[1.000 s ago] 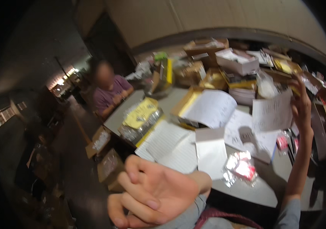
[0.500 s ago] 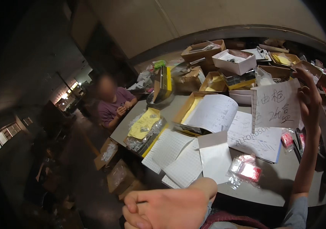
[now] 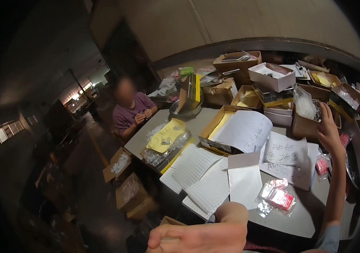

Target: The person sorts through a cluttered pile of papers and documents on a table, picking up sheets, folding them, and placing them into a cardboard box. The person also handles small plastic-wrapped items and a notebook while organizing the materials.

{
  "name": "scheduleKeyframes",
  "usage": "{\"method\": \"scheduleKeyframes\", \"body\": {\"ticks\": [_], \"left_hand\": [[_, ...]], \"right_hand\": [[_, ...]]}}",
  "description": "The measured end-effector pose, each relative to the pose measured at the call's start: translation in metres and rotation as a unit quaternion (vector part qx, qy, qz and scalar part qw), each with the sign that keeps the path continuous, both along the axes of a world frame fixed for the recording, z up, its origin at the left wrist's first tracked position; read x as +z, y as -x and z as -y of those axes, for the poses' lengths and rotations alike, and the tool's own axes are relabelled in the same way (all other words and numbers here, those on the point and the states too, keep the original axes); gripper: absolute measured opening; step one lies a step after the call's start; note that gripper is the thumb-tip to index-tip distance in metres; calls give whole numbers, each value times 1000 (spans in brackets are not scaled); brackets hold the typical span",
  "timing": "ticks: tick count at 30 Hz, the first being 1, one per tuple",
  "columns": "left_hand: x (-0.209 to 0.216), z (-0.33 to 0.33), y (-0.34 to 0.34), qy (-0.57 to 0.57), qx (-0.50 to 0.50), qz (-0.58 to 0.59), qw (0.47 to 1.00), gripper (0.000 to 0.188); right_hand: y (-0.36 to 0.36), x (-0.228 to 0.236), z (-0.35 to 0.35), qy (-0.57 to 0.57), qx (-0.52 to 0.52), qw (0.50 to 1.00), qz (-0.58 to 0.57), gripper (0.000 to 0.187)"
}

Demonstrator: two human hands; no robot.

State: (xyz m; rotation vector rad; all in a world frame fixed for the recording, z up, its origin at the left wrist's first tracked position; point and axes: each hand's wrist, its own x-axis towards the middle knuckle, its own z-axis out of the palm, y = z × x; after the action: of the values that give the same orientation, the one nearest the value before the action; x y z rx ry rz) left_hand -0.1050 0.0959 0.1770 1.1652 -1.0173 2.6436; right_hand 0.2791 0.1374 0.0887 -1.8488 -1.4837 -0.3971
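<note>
A: Any tips for settling a handwritten sheet (image 3: pixel 288 149) on a paper stack (image 3: pixel 301 176)?

B: Probably best to keep fingers flat, steady one corner lightly and avoid dragging the pages underneath.

A: And whereabouts, hands-wise?

B: Nearest, at 6 o'clock: left hand (image 3: pixel 201 238), with curled fingers and no visible grip, but cropped low, so can't tell fully. From there, red packets (image 3: pixel 280 198) at 2 o'clock, then the sheet farther off between 1 and 2, well apart. Farther, toward 3 o'clock in view: right hand (image 3: pixel 330 133), with straight fingers and no hold on anything visible. Sheet from that one: roughly 8 to 9 o'clock, near, apparently not touching. Brown carton (image 3: pixel 305 125) just behind, around 11.
</note>
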Motion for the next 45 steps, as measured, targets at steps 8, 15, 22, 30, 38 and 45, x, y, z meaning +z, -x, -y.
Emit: {"method": "scheduleKeyframes", "body": {"ticks": [8, 15, 22, 30, 38, 45], "left_hand": [[0, -6, 21, -5, -37, 52, 998, 21], [9, -18, 12, 77, -41, 134, 987, 23], [4, -27, 11, -83, -191, 78, 975, 24], [-1, -38, 26, -84, -170, -30, 981, 40], [3, -38, 21, -272, -501, -55, 820, 34], [8, -59, 19, -107, -383, 75, 914, 23]], "right_hand": [[99, 66, 48, -18, 118, 992, 41, 72], [110, 55, 37, 424, 232, 874, -42, 52], [99, -3, 15, 345, 180, 914, 111, 55], [113, -53, -26, 422, 143, 893, 52, 65], [69, -90, -44, 371, 22, 926, 69, 93], [34, -44, -29, 276, 79, 955, 71, 36]]}}
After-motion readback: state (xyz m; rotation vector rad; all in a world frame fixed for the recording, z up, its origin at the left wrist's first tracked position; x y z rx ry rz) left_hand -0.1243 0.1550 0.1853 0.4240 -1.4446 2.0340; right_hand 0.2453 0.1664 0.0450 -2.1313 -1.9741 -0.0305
